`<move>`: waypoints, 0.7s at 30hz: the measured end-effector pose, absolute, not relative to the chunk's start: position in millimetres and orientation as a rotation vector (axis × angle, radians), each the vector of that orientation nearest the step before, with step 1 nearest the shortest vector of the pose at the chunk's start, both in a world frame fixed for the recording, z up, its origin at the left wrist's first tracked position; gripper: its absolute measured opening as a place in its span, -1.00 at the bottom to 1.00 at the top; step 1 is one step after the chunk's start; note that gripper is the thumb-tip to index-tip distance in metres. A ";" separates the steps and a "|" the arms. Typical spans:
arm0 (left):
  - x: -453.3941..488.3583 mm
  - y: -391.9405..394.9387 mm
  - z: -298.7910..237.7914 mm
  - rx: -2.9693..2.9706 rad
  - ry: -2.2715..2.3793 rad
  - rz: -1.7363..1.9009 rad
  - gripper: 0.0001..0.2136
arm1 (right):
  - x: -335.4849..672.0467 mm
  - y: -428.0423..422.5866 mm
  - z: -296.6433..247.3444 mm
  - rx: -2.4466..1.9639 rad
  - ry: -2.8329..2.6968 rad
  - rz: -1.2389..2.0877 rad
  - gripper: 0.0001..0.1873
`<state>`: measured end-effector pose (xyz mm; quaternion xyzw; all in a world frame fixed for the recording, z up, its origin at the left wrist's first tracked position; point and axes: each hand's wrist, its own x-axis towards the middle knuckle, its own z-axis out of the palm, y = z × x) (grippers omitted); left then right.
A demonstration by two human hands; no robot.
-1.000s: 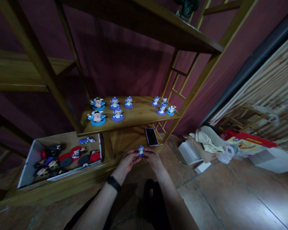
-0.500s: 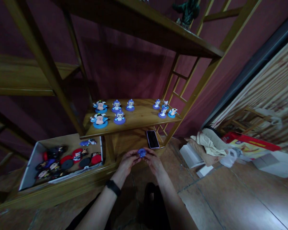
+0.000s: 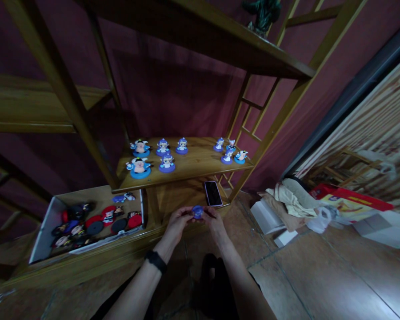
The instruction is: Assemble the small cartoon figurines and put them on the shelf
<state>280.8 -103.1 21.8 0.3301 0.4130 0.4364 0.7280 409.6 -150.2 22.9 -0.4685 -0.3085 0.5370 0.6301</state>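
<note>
Between my fingertips is a small purple figurine (image 3: 197, 212), seen from above and too small to make out in detail. My left hand (image 3: 178, 223) grips it from the left and wears a black band at the wrist. From the other side my right hand (image 3: 215, 222) pinches it. Behind my hands, a wooden shelf (image 3: 200, 166) carries several figurines: a pig figurine (image 3: 140, 168) on a blue base stands at the left, and a purple-haired figurine (image 3: 167, 163) on a purple base is beside it. Another group stands at the right, including a purple-based figurine (image 3: 227, 156).
A phone (image 3: 213, 194) lies on the lower board. At the left, an open box (image 3: 40, 240) holds several red and black figurines. On the tiled floor to the right are white cartons (image 3: 266, 217), cloth and a plastic bag (image 3: 320, 221). An upper shelf (image 3: 253, 51) overhangs.
The purple figurine has been turned slightly between my fingers, and both hands stay on it. The view has shifted a little; the shelf figurines stand as before.
</note>
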 end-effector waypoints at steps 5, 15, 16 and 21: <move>279.6 -105.3 18.8 0.531 0.943 0.907 -0.77 | 400.5 -150.3 18.0 -1.073 -0.534 1.260 -0.63; 278.3 -104.9 20.6 0.575 0.919 0.877 -0.78 | 400.7 -150.6 21.4 -1.074 -0.520 1.306 -0.69; 278.5 -104.8 20.6 0.591 0.916 0.875 -0.77 | 400.7 -150.5 21.7 -1.074 -0.527 1.311 -0.70; 280.3 -104.8 18.5 0.647 0.925 0.872 -0.74 | 401.3 -150.1 19.4 -1.057 -0.572 1.318 -0.71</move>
